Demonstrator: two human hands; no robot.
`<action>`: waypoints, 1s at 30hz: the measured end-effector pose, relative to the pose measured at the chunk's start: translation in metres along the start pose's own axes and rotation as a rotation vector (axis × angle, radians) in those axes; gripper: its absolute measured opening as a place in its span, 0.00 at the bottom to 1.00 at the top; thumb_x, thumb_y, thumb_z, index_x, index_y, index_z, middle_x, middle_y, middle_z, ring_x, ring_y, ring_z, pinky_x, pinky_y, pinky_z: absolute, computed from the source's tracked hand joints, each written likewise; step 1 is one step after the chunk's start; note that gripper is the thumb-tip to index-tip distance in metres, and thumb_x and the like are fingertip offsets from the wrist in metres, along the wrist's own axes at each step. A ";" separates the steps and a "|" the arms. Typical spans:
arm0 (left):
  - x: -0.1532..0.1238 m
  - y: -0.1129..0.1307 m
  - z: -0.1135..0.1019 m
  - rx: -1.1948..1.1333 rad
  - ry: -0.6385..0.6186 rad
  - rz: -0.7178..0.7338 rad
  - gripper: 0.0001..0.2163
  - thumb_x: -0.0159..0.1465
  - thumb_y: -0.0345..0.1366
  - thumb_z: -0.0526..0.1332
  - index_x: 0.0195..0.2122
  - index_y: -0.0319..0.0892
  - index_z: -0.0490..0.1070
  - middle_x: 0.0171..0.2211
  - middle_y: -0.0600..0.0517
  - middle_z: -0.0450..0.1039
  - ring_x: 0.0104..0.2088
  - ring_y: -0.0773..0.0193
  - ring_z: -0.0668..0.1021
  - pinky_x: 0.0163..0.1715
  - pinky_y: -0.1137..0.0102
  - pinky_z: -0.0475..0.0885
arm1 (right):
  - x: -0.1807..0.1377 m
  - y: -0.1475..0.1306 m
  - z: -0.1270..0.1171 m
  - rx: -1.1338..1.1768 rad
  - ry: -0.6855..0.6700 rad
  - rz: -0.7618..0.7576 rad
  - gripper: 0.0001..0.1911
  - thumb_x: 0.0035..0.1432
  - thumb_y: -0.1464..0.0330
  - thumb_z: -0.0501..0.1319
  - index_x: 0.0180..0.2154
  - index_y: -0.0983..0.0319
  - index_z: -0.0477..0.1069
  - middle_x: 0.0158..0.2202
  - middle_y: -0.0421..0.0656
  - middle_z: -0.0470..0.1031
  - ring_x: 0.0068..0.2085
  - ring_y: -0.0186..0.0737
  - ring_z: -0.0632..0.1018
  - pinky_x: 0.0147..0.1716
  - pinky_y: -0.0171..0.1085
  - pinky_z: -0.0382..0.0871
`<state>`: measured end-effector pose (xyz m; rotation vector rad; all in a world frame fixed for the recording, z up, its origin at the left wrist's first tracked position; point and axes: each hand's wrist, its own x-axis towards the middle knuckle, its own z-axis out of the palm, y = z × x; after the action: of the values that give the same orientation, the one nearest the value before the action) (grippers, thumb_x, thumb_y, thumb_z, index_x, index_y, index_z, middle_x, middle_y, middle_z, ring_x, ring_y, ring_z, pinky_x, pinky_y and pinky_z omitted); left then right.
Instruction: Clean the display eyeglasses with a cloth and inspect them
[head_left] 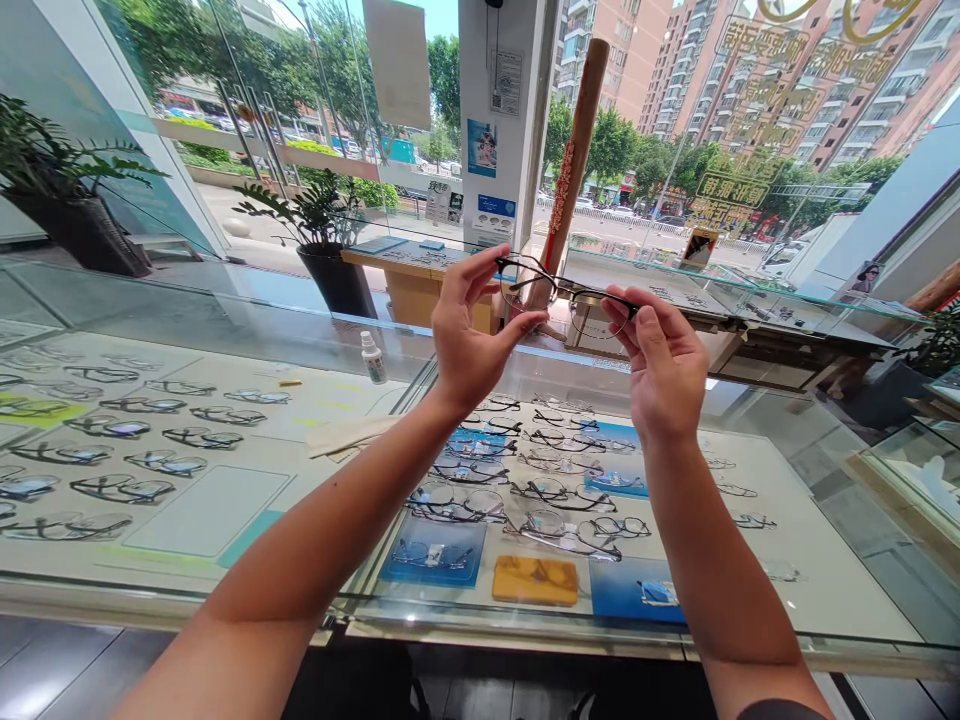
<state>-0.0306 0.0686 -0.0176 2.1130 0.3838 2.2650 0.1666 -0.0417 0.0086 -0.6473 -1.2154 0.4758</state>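
Note:
Both of my hands hold up one pair of eyeglasses [564, 289] with dark upper rims, above the glass display counter. My left hand [474, 330] grips the frame's left corner between its fingertips, its thumb stretched toward the lower edge of the left lens. At the other end, my right hand [667, 350] pinches the right corner between thumb and fingers. The lenses face the window and the street shows through them. Beneath my hands, several rows of eyeglasses [562, 492] lie inside the counter. A folded pale cloth [352, 437] rests on the glass left of my left forearm.
A small white spray bottle [372, 358] stands on the counter. More eyeglasses [109, 428] fill the left case. Near the front edge is a yellow-brown rectangular object [535, 580]. Beyond the counter are a potted plant [330, 240], a wooden post [577, 150] and another glass case [720, 300].

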 end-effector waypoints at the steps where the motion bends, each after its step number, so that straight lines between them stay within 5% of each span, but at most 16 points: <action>1: 0.000 0.001 0.000 -0.003 -0.001 -0.005 0.37 0.64 0.52 0.77 0.71 0.56 0.65 0.66 0.45 0.73 0.66 0.46 0.78 0.59 0.58 0.79 | 0.000 0.000 0.000 -0.001 -0.004 0.002 0.15 0.67 0.51 0.71 0.49 0.51 0.83 0.55 0.42 0.87 0.57 0.48 0.86 0.60 0.52 0.81; 11: 0.001 -0.002 0.000 -0.032 -0.063 -0.043 0.37 0.66 0.54 0.75 0.71 0.57 0.64 0.67 0.45 0.73 0.68 0.46 0.78 0.65 0.54 0.77 | 0.004 0.004 -0.008 -0.153 -0.088 0.004 0.13 0.74 0.58 0.61 0.53 0.52 0.80 0.57 0.44 0.85 0.59 0.48 0.85 0.60 0.51 0.81; 22: 0.007 0.021 -0.005 0.070 -0.254 0.098 0.34 0.65 0.54 0.75 0.68 0.49 0.70 0.65 0.41 0.77 0.66 0.46 0.79 0.68 0.50 0.75 | 0.005 -0.016 -0.017 -0.562 -0.227 -0.194 0.06 0.68 0.60 0.70 0.41 0.54 0.84 0.50 0.45 0.87 0.55 0.51 0.85 0.63 0.56 0.75; 30: 0.011 0.030 -0.007 -0.124 -0.472 0.014 0.35 0.62 0.52 0.79 0.67 0.46 0.73 0.63 0.39 0.79 0.63 0.47 0.81 0.66 0.53 0.78 | 0.024 -0.007 -0.040 -0.291 -0.463 0.086 0.19 0.75 0.49 0.61 0.43 0.53 0.82 0.50 0.43 0.87 0.58 0.48 0.84 0.67 0.53 0.72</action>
<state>-0.0338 0.0409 -0.0013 2.4800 0.2026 1.6601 0.2122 -0.0393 0.0219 -0.8695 -1.7207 0.5440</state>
